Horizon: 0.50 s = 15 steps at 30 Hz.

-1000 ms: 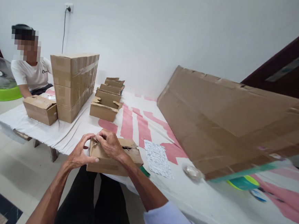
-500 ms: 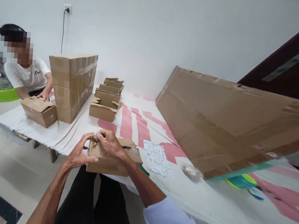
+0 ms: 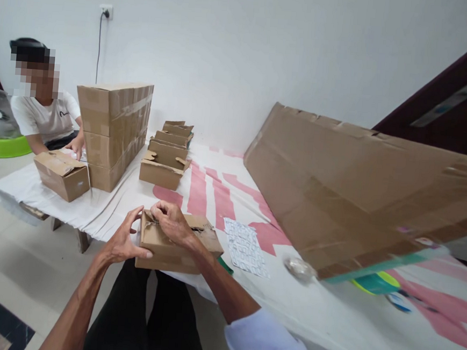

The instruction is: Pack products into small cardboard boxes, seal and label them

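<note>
A small brown cardboard box [image 3: 170,256] lies at the near edge of the cloth-covered table, its top flaps torn and uneven along the seam. My left hand [image 3: 125,239] grips the box's left end, thumb on the front side and fingers at the far corner. Over the left part of the top, my right hand [image 3: 171,224] has its fingers curled down on the torn flap edge; the fingertips are partly hidden. Right of the box is a sheet of printed labels [image 3: 246,249]. Some open cardboard boxes [image 3: 160,174] stand in a row beyond my hands.
Taped boxes [image 3: 115,133] are stacked at left. Beside them a co-worker [image 3: 46,112] sits with another box [image 3: 61,175]. A large cardboard sheet [image 3: 357,195] leans on the right, near a tape roll [image 3: 299,268] and a green-rimmed container [image 3: 376,283].
My left fingers have shifted from beside my right hand onto the box's far left corner. The co-worker's hand has moved off the top of their box, toward the stack.
</note>
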### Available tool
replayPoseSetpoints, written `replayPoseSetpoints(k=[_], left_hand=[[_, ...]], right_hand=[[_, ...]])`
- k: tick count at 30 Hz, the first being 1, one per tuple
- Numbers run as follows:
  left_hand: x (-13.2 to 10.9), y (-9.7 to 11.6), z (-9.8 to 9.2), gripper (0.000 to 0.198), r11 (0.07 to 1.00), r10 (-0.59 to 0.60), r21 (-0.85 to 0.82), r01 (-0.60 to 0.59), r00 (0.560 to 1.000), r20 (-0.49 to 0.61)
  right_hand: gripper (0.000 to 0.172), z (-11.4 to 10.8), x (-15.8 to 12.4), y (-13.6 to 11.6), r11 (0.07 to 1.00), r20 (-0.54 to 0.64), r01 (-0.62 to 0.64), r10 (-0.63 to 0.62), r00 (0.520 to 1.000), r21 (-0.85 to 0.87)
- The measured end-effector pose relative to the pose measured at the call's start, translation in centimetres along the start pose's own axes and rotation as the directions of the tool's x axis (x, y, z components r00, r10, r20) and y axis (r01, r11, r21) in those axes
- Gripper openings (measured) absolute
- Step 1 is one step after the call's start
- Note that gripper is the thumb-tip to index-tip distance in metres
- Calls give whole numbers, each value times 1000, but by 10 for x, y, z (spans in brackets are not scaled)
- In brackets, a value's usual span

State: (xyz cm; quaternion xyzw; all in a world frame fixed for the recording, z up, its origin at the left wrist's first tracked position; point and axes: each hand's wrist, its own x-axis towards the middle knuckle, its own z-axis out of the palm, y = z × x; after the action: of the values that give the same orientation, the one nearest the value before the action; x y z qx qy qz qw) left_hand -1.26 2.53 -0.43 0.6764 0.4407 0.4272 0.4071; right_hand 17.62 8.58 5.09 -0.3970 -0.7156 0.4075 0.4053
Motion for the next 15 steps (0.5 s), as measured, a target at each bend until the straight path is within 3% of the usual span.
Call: replayPoseSetpoints(k=[9, 15], left_hand=[[-10, -45, 15, 139, 985, -89, -145, 98, 994, 65], [-13, -46, 31, 130, 998, -30, -55, 30, 1000, -5]], right_hand=[[26, -12, -7, 0, 1000, -28, 23, -23, 999, -11], [36, -43, -18, -2, 1000, -100, 14, -13, 995, 18]])
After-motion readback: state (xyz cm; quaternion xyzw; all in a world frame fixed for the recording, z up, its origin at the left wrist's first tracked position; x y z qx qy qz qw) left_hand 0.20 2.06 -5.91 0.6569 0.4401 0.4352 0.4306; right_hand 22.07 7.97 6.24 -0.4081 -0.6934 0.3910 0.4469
